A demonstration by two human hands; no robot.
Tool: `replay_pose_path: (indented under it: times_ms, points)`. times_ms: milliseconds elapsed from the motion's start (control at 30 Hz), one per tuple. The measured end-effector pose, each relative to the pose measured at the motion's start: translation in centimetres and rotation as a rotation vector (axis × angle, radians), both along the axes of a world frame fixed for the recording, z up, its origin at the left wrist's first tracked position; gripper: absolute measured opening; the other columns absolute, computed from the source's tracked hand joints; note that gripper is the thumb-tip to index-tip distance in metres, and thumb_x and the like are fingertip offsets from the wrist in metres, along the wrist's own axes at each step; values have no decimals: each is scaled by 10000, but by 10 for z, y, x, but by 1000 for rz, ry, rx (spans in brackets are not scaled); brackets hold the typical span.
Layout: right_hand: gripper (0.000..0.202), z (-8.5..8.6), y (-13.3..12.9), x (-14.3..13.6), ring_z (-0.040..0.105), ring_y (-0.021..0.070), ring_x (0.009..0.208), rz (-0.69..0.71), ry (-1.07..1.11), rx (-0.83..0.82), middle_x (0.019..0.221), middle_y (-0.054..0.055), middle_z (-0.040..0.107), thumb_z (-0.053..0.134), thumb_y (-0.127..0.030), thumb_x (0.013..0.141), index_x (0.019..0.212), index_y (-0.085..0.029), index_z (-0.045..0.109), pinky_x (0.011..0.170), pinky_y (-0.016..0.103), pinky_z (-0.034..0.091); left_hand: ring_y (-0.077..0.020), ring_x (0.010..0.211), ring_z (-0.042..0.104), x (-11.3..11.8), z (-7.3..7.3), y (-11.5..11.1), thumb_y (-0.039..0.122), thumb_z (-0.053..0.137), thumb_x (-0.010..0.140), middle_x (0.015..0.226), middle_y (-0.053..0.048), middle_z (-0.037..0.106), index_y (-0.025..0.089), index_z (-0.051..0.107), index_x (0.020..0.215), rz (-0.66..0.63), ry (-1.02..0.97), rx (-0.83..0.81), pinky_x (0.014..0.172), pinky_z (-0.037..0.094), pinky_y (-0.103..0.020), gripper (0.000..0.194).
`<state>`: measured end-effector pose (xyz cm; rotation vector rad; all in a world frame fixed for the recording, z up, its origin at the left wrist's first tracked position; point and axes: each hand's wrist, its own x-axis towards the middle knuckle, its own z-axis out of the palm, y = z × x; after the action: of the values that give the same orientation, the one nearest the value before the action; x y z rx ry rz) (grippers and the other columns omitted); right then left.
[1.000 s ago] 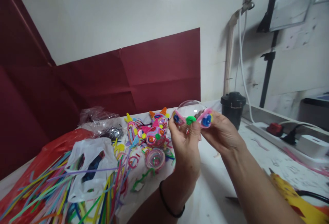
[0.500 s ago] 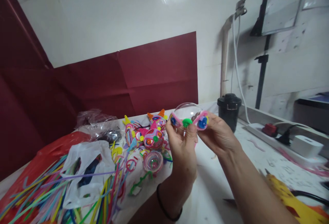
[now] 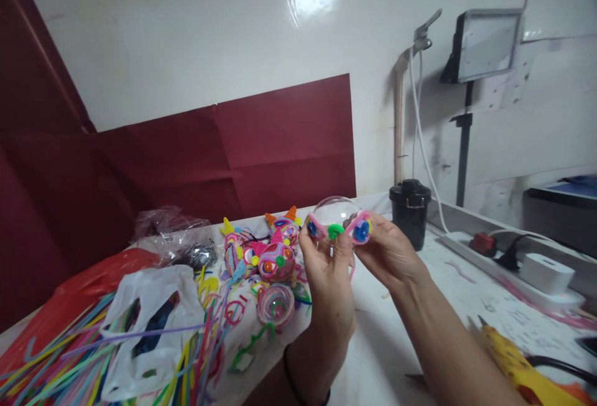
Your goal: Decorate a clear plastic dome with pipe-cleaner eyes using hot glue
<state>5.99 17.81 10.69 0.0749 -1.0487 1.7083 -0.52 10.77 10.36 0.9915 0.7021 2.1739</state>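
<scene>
Between both hands, raised above the table, is a clear plastic dome [image 3: 336, 207] decorated with pink pipe-cleaner loops, blue eye-like centres and a green coil in the middle. My left hand [image 3: 329, 281] grips it from below, thumb near the green coil. Fingers of my right hand [image 3: 389, 247] pinch its right side by the pink and blue eye; the fingertips are partly hidden behind it. To the left lie several finished-looking pipe-cleaner animal heads [image 3: 276, 262] and another clear dome ringed in pink [image 3: 276, 305].
Loose pipe cleaners [image 3: 60, 356] and a white plastic bag [image 3: 152, 331] lie at left on a red bag [image 3: 93, 275]. A black lidded container [image 3: 410, 213], a power strip [image 3: 508, 272] and a yellow glue gun [image 3: 517, 356] stand or lie at right.
The view has tilted up and turned slightly right, so the scene sits lower and further left in the picture. Both hands keep hold of the dome, their grip nearly unchanged.
</scene>
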Motion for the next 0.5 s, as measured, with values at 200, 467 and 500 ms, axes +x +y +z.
replay_pose_path:
  times_ms: [200, 467, 500]
  points:
    - [217, -2, 2, -2, 536, 83, 527, 14, -10, 9, 601, -20, 617, 873, -303, 627, 660, -165, 708, 461, 187, 451, -58, 622, 468, 1, -1, 0, 376, 748, 811, 846, 32, 576, 242, 494, 1202, 10, 9, -17, 588, 397, -201, 485]
    - [218, -5, 4, -2, 559, 105, 557, 20, -7, 14, 654, -2, 647, 862, -316, 648, 714, -172, 712, 480, 215, 466, -80, 697, 527, 1, 4, -4, 387, 766, 787, 900, 10, 602, 246, 520, 1158, 21, 13, -33, 604, 409, -199, 467]
    - [214, -5, 4, -2, 558, 100, 556, 20, -2, 15, 649, -6, 647, 862, -315, 650, 710, -173, 712, 491, 212, 472, -81, 699, 527, 1, 4, -3, 388, 769, 783, 898, 9, 603, 244, 519, 1162, 30, 10, -32, 597, 407, -196, 476]
